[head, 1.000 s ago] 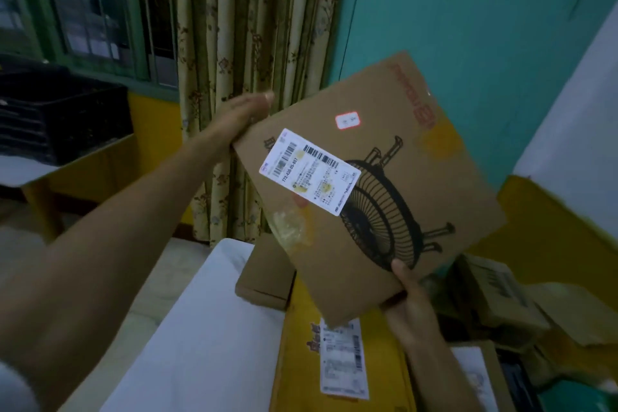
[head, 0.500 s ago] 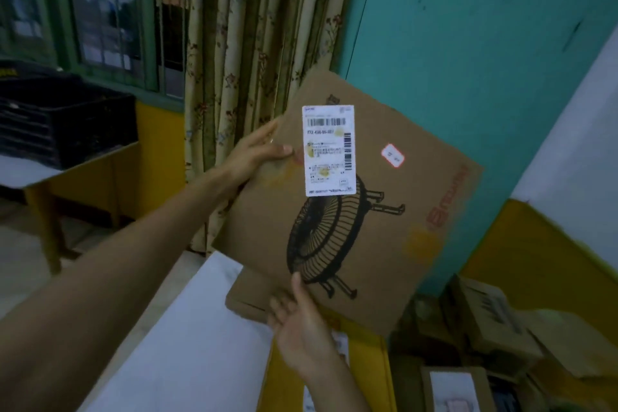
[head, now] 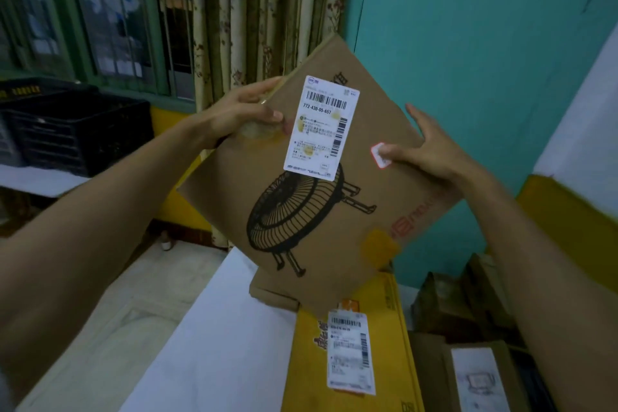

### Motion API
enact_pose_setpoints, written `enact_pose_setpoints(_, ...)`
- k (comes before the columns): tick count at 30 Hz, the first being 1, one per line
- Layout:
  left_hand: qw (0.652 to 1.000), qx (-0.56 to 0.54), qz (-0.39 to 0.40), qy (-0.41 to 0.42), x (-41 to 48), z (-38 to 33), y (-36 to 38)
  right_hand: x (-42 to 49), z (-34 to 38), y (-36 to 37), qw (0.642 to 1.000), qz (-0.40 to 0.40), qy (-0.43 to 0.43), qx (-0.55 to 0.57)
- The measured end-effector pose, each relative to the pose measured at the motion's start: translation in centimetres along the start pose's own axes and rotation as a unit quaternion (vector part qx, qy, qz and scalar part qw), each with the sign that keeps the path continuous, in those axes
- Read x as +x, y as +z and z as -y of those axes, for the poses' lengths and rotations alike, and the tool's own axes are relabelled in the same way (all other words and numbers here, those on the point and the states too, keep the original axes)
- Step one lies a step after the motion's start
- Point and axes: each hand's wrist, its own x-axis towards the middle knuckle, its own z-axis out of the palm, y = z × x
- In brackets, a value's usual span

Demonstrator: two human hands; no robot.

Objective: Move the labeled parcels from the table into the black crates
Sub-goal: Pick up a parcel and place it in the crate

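Parcel (head: 317, 211), a flat brown carton with a fan drawing and a white label (head: 321, 127), is in the air above the far end of the desk (head: 217, 344), tilted on one corner with the label face toward the camera. Left hand (head: 240, 114) grips its upper-left edge, thumb on the face beside the label; right hand (head: 424, 147) holds the right edge, thumb pressed on the face, fingers spread behind. Yellow box (head: 384, 361) lies on the desk; black crate (head: 77, 134) sits well left of the desk.
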Motion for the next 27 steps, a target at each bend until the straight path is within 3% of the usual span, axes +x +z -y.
enact_pose_setpoints(3,1.000,-0.012,0.002,-0.010,-0.1,0.1,-0.7,1.0,0.0,-0.4,0.990,0.121,-0.006,0.071)
enact_pose_setpoints(8,1.000,-0.009,-0.001,-0.028,-1.0,0.5,-1.7,1.0,-0.5,1.3,0.970,0.117,-0.022,0.212)
enact_pose_setpoints(10,0.997,0.019,-0.053,-0.045,-1.4,1.1,-1.9,1.1,-0.4,1.6,0.967,0.103,-0.021,0.230)
enact_pose_setpoints(13,0.974,0.067,-0.198,-0.084,-3.6,4.4,-3.9,1.5,-0.7,2.0,0.969,0.071,-0.019,0.236)
enact_pose_setpoints(16,0.921,-0.156,-0.307,-0.182,-7.9,10.2,-4.8,1.8,-1.2,2.2,0.963,0.062,-0.006,0.263)
enact_pose_setpoints(20,0.853,-0.405,-0.253,-0.211,-10.6,14.9,0.8,2.6,-0.5,3.7,0.948,0.091,0.008,0.306)
enact_pose_setpoints(24,0.787,-0.494,-0.325,-0.179,-11.6,14.1,2.8,4.1,1.6,6.7,0.938,0.134,0.004,0.320)
enact_pose_setpoints(27,0.773,-0.501,-0.366,-0.133,-14.8,14.8,-0.5,5.0,3.9,10.3,0.930,0.170,0.000,0.324)
